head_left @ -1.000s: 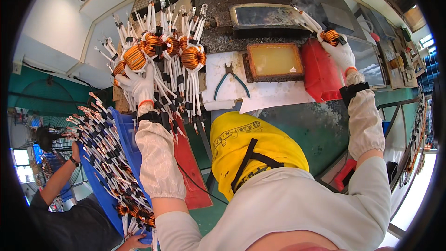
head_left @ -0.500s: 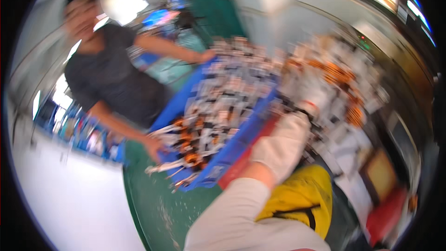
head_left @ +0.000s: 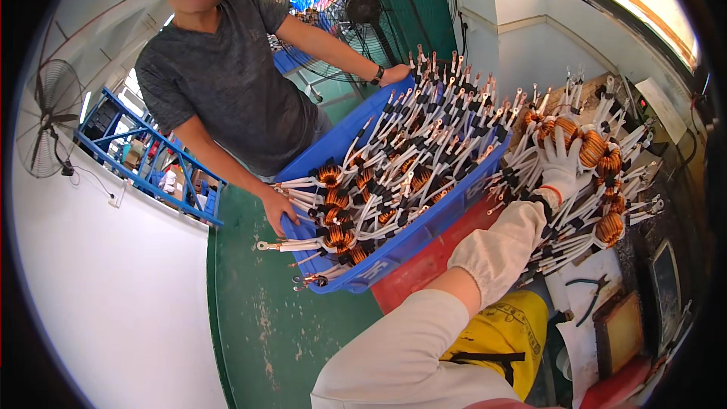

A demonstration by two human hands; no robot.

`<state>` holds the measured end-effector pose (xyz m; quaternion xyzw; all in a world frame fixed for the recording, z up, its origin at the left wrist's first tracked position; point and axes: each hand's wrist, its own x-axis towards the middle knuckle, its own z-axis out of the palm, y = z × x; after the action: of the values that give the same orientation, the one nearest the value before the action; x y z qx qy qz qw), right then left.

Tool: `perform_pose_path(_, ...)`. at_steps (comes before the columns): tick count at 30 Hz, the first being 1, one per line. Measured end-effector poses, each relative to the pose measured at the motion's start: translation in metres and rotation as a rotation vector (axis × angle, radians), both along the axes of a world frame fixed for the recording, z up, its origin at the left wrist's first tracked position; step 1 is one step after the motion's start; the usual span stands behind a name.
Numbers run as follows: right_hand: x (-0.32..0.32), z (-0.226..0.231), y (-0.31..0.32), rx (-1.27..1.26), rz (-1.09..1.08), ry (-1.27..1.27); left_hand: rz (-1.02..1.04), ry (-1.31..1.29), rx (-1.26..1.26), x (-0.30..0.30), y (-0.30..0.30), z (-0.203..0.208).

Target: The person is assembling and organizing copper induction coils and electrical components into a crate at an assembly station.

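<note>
My left hand (head_left: pixel 559 163), in a white glove with an elastic sleeve cover, lies on a pile of copper-wound toroidal coils (head_left: pixel 594 148) with thick white leads. Its fingers are spread across the coils' tops. Close by on the left is a blue plastic bin (head_left: pixel 435 220), filled with more such coils and leads ending in ring lugs. A co-worker (head_left: pixel 227 83) in a dark T-shirt grips the bin's far left end and back rim with both hands. My right hand is out of view.
Beneath the bin is a red surface (head_left: pixel 424 257). The workbench at right holds pliers (head_left: pixel 589 295) and a framed amber block (head_left: pixel 621 333). A large fan (head_left: pixel 363 7) stands behind the co-worker. Blue shelving (head_left: pixel 151 159) is at far left.
The blurred view has steadied and shifted, so the co-worker appears higher and further right. The bin remains in the co-worker's hands, and my left hand stays at the coil pile.
</note>
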<state>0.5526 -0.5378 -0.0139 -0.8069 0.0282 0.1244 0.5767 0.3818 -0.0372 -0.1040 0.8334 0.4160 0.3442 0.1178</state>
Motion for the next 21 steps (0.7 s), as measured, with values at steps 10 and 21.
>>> perform_pose_path(10,0.056,-0.073,-0.035,0.373,0.37,-0.341,-0.198,0.235,-0.08,-0.02,-0.018,0.057)
perform_pose_path(21,-0.03,-0.028,0.144,1.386,0.139,0.656,-0.498,-0.251,0.268,-0.032,-0.074,0.029)
